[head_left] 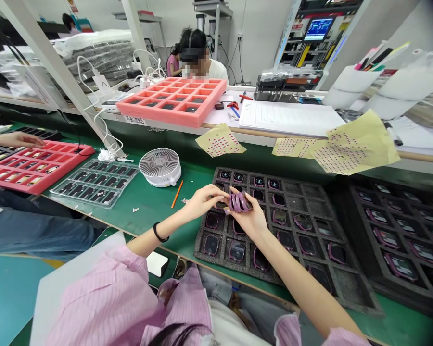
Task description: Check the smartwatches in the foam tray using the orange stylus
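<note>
My right hand [251, 220] is closed around several purple smartwatch cases [239, 202], held together in a stack above a dark foam tray [312, 197]. From the left, my left hand [206, 201] reaches to the stack. Its thumb and fingertips are pinched together at the near side of the cases, and what lies between them is too small to make out. Beneath both hands, purple-rimmed smartwatches [237, 251] sit in the tray's compartments, some with lit screens in the far row. My hands hide part of the tray.
A second dark tray of watches [389, 238] lies at the right. Left of my tray are a white fan [160, 166], an orange stick [177, 193] and a clear plastic tray [97, 181]. A co-worker's hand [23, 140] is over a red tray [63, 161]. A shelf edge [256, 136] runs ahead.
</note>
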